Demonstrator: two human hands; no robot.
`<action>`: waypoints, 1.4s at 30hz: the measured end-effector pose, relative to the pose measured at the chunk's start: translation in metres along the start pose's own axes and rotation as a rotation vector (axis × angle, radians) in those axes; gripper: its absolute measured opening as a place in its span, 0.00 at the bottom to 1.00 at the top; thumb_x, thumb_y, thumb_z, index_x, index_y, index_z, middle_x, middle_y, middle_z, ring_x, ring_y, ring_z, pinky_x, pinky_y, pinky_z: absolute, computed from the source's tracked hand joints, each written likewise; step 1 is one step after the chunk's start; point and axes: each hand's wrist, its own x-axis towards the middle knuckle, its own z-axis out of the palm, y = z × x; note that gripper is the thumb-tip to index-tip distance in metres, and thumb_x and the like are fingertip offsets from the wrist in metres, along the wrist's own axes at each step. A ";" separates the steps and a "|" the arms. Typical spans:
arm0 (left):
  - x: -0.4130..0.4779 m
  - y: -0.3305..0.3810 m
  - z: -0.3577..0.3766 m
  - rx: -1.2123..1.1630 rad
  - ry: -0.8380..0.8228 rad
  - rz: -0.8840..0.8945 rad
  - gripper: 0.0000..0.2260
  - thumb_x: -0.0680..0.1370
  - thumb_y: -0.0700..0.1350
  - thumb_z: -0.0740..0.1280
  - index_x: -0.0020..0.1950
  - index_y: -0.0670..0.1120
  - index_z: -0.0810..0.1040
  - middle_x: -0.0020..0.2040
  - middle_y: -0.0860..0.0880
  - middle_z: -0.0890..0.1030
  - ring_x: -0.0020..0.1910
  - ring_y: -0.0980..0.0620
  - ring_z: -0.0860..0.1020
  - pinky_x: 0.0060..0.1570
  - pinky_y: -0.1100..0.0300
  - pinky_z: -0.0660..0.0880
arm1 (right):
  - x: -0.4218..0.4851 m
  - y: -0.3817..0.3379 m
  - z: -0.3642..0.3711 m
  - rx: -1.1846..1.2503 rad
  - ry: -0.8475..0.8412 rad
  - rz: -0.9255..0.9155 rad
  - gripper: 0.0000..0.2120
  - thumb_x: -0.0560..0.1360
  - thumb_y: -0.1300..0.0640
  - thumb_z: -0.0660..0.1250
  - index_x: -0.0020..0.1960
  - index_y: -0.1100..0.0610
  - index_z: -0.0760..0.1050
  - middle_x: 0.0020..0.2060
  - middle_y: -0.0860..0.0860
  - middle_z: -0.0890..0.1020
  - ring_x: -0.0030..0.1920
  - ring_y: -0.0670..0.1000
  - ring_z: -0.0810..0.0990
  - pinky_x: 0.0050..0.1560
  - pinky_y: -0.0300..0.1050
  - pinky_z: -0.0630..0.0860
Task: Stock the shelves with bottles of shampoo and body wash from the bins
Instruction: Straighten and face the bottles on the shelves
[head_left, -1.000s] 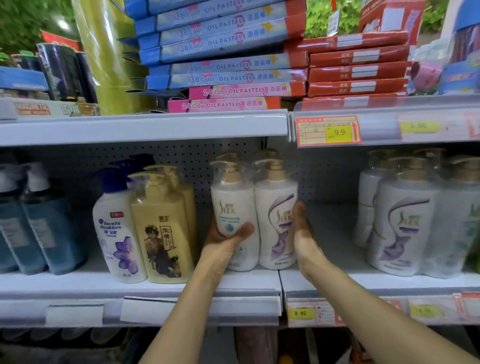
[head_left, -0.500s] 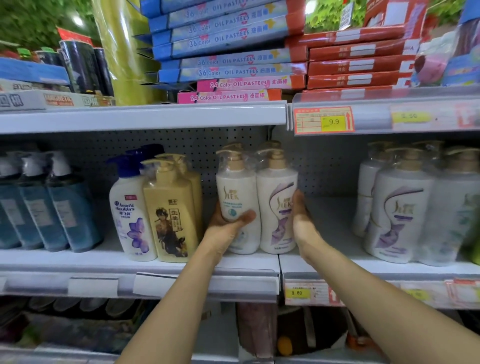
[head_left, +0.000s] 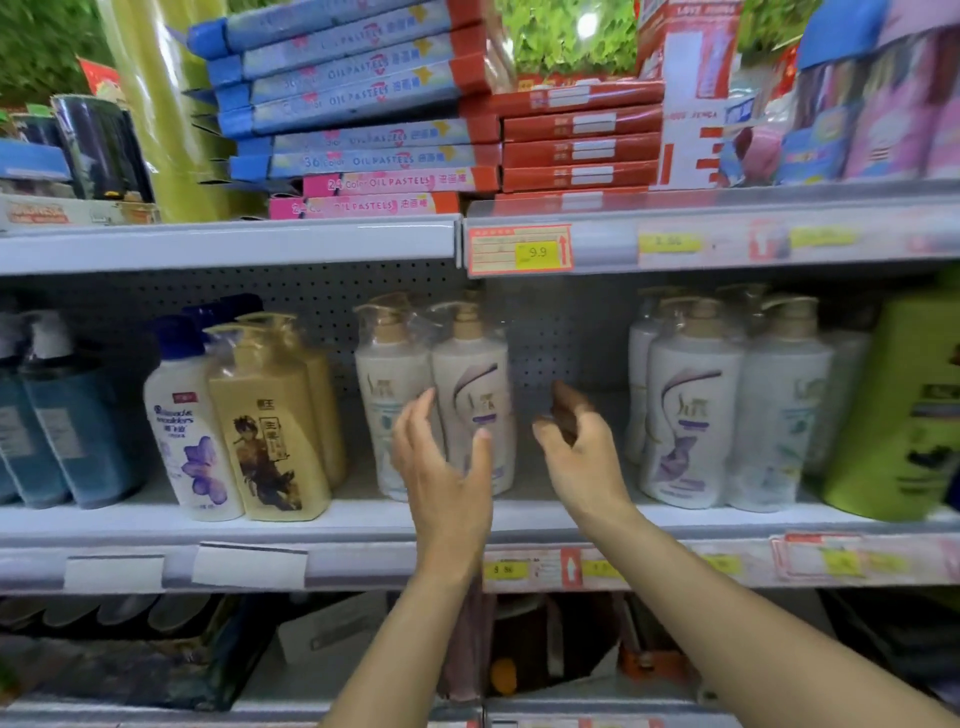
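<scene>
From the bottom of the frame 2 bare forearms reach up to the middle shelf (head_left: 358, 517). The left hand (head_left: 447, 467) has its fingers spread wide and holds nothing; it hangs just in front of 2 white pump bottles at frame centre, the teal-label bottle (head_left: 387, 384) and the purple-label bottle (head_left: 480, 384), which stand upright side by side near the shelf's front edge. Whether the thumb touches the purple one I cannot tell. The right hand (head_left: 584, 457) has loosely curled, empty fingers and sits in the open gap right of those 2 bottles, where bare shelf and pegboard show. Beyond that gap, at centre right, stands a cluster of white bottles (head_left: 691, 410), 2 in the front row and more behind, then 1 green container (head_left: 904, 415) at the right edge. Left of centre stand 2 yellow bottles (head_left: 270, 426) one behind the other, 1 white bottle with a blue cap (head_left: 187, 436), and at least 2 blue bottles (head_left: 67, 415) at the left edge. Above, the upper shelf (head_left: 228, 244) carries a 9.9 price tag (head_left: 519, 249), with 2 pink pastel boxes (head_left: 374, 195) under a blue stack.
</scene>
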 end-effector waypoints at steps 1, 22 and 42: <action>-0.004 0.006 0.010 -0.053 -0.049 -0.010 0.24 0.79 0.45 0.69 0.73 0.54 0.66 0.68 0.56 0.69 0.68 0.60 0.69 0.65 0.68 0.65 | -0.001 0.001 -0.010 0.003 0.038 -0.017 0.23 0.79 0.58 0.64 0.74 0.53 0.67 0.68 0.50 0.74 0.68 0.48 0.73 0.70 0.50 0.70; -0.003 0.052 0.169 -0.284 -0.769 -0.402 0.45 0.63 0.42 0.83 0.75 0.50 0.64 0.61 0.47 0.81 0.56 0.54 0.81 0.54 0.60 0.79 | 0.026 0.025 -0.207 -0.014 0.318 0.248 0.31 0.83 0.39 0.47 0.72 0.62 0.67 0.70 0.59 0.71 0.68 0.57 0.70 0.70 0.49 0.65; 0.012 0.033 0.164 -0.378 -0.728 -0.410 0.26 0.68 0.37 0.79 0.63 0.51 0.77 0.46 0.52 0.85 0.41 0.59 0.84 0.38 0.68 0.78 | 0.066 0.037 -0.195 0.307 0.261 0.434 0.41 0.66 0.23 0.54 0.63 0.53 0.77 0.60 0.55 0.81 0.61 0.56 0.79 0.69 0.57 0.70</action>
